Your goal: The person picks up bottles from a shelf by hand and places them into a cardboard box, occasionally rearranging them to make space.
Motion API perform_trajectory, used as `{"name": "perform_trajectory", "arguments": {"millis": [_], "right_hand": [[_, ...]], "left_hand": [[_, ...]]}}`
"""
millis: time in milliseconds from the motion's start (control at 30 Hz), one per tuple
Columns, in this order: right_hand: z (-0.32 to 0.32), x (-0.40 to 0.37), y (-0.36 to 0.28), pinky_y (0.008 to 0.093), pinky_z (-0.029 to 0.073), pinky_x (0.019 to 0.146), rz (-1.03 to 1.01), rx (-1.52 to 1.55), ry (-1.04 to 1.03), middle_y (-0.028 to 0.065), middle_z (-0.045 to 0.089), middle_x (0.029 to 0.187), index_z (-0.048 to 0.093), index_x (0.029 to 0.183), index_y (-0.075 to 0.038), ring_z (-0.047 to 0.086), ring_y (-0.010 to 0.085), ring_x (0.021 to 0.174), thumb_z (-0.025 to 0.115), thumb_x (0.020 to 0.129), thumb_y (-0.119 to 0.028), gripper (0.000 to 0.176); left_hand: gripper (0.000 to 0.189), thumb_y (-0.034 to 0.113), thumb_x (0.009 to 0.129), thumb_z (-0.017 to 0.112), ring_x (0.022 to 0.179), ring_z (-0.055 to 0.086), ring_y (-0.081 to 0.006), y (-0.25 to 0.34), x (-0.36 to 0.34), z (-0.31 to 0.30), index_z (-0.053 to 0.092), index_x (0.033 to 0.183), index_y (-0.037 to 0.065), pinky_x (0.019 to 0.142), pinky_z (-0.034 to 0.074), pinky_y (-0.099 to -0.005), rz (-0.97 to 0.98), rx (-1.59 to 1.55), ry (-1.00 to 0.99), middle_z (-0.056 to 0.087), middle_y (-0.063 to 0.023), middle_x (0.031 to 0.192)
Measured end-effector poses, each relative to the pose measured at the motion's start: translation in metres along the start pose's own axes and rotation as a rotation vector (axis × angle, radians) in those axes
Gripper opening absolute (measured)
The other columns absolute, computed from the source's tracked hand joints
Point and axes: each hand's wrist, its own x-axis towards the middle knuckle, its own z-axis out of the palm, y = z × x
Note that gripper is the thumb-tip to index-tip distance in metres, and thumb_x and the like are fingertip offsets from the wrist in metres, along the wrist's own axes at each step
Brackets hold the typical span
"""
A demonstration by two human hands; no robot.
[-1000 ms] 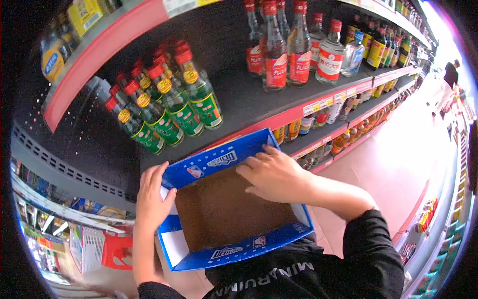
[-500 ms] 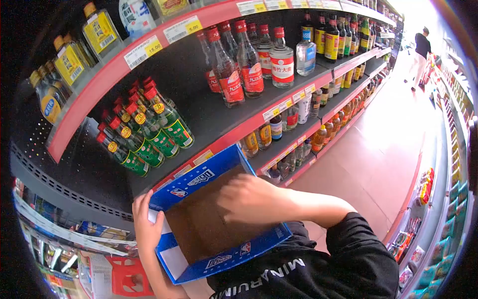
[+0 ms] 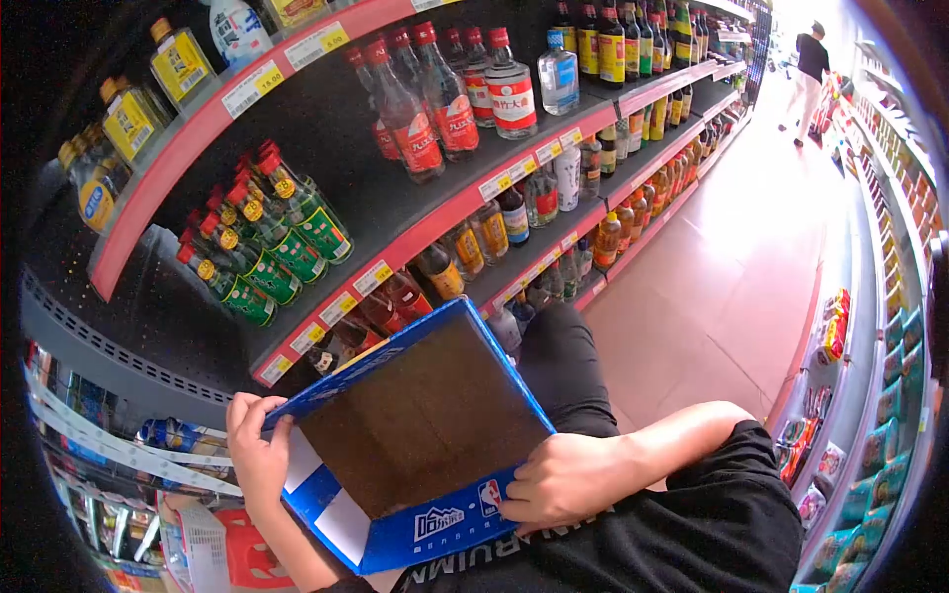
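Item: blue cardboard tray box (image 3: pixel 425 425), one, held in front of the torso. It is tilted with its open face toward the camera, and its brown inner floor is in full view.

Left hand (image 3: pixel 259 450): fingers closed over the box's left rim at the corner.
Right hand (image 3: pixel 568 479): clamped on the near wall by the printed logo, thumb on the outside.

Edges: the box's far corner sits close below the red shelf edge (image 3: pixel 336 306), which carries price tags. I cannot tell whether they touch.

Open room: the aisle floor (image 3: pixel 751 257) lies wide open to the right and runs between the bottle shelving and a snack rack (image 3: pixel 890 326).

Stock: green bottles with red caps (image 3: pixel 267 237) stand in one cluster, their count hidden by overlap. Clear bottles with red labels (image 3: pixel 415 109) number several.

Other: one person (image 3: pixel 811 59), at the far end of the aisle and well apart.
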Motion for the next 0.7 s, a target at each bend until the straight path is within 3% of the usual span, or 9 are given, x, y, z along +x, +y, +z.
{"name": "perform_trajectory", "arguments": {"millis": [167,233,267,333,367,433,467,533,700], "right_hand": [[0.0,-0.049,0.042,0.0288,0.054,0.056,-0.094,-0.043,0.957,0.0088,0.065,0.08,0.06,0.084,-0.003,0.066,0.022,0.068,0.056,0.081,0.003,0.007],[0.037,-0.1,0.075,0.031,0.051,0.058,0.536,-0.126,1.237,0.0115,0.064,0.079,0.059,0.083,-0.002,0.062,0.021,0.065,0.056,0.082,0.0,0.004],[0.06,-0.117,0.1,0.0288,0.049,0.06,0.814,0.239,1.479,0.0128,0.061,0.075,0.057,0.085,-0.002,0.06,0.0166,0.066,0.057,0.082,-0.002,0.003],[0.151,-0.196,0.163,0.0293,0.049,0.066,1.276,0.357,1.259,0.007,0.059,0.076,0.054,0.088,-0.002,0.059,0.0146,0.071,0.049,0.09,0.0,0.005],[0.187,-0.22,0.162,0.0341,0.049,0.066,1.66,0.29,0.812,0.0101,0.062,0.075,0.058,0.09,-0.001,0.06,0.0173,0.069,0.052,0.085,-0.007,0.01],[0.293,-0.273,0.163,0.0396,0.051,0.069,1.496,0.564,0.28,0.0118,0.068,0.083,0.068,0.098,-0.006,0.065,0.026,0.077,0.051,0.083,-0.012,0.023],[0.306,-0.257,0.149,0.0415,0.049,0.081,1.782,1.028,0.109,0.0123,0.067,0.102,0.063,0.11,-0.005,0.064,0.0277,0.093,0.054,0.088,-0.019,0.028],[0.33,-0.245,0.133,0.0415,0.049,0.081,1.864,1.237,0.016,0.0123,0.067,0.102,0.063,0.11,-0.005,0.064,0.0276,0.093,0.054,0.088,-0.019,0.028],[0.338,-0.239,0.115,0.0413,0.049,0.08,1.889,1.301,0.07,0.0122,0.067,0.101,0.063,0.11,-0.005,0.064,0.0275,0.092,0.054,0.088,-0.019,0.028]], "left_hand": [[0.022,-0.005,0.071,0.062,0.081,0.061,-0.0298,-0.011,0.004,0.007,0.062,0.092,0.002,0.079,0.046,-0.0355,-0.018,-0.099,0.0,0.064,-0.0121,0.085],[0.021,-0.003,0.072,0.063,0.08,0.061,-0.026,-0.033,0.007,0.009,0.062,0.092,0.002,0.078,0.046,-0.0338,-0.043,-0.109,-0.006,0.064,-0.0121,0.084],[0.02,-0.001,0.071,0.064,0.081,0.061,-0.0249,-0.05,0.009,0.012,0.062,0.091,0.002,0.078,0.046,-0.0337,-0.028,-0.101,0.002,0.065,-0.0118,0.084],[0.016,0.005,0.075,0.065,0.082,0.061,-0.0253,-0.078,0.011,0.016,0.062,0.09,0.001,0.08,0.045,-0.035,-0.051,-0.191,-0.01,0.065,-0.0115,0.085],[0.017,0.007,0.077,0.065,0.085,0.061,-0.0271,-0.097,0.013,0.015,0.062,0.092,0.0,0.082,0.045,-0.0358,-0.048,-0.215,-0.058,0.065,-0.0128,0.088],[0.017,0.008,0.08,0.062,0.085,0.057,-0.0252,-0.134,0.016,0.02,0.059,0.093,-0.002,0.082,0.043,-0.0347,-0.049,-0.222,-0.099,0.062,-0.012,0.089],[0.015,0.007,0.081,0.059,0.082,0.053,-0.0214,-0.152,0.016,0.023,0.055,0.092,-0.002,0.08,0.042,-0.0329,-0.055,-0.208,-0.096,0.058,-0.0098,0.087],[0.021,0.009,0.083,0.06,0.089,0.055,-0.0259,-0.191,0.015,0.027,0.057,0.1,-0.003,0.084,0.042,-0.0353,-0.066,-0.229,-0.131,0.06,-0.0144,0.094],[0.024,0.003,0.081,0.064,0.08,0.06,-0.0253,-0.118,0.039,0.026,0.062,0.104,0.0,0.079,0.046,-0.0362,-0.205,-0.031,-0.172,0.067,-0.0169,0.091]]}}
